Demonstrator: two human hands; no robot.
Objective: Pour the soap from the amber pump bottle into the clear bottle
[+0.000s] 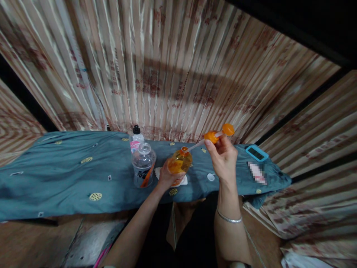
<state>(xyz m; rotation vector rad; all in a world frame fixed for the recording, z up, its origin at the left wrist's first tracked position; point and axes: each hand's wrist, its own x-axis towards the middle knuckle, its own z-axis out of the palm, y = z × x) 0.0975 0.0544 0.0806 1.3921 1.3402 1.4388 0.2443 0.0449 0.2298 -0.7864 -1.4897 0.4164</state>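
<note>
The left hand (pixel 167 178) is closed round an orange bottle (pixel 180 162). At its two o'clock, the right hand (pixel 222 156) pinches what seems a brush handle (pixel 216 134), fingers together

dim, warm indoor light falls on a striped curtain (pixel 167 74), whose satin folds catch pale streaks of glare. a broad soft shadow crosses the curtain's middle. the top right corner sinks into near black. wide-angle distortion bends the curtain lines outward and curves the table's teal cloth (pixel 55 175). edges look smeared with blur, the centre is sharper. a small pixelated patch sits on the cloth at right.
</note>
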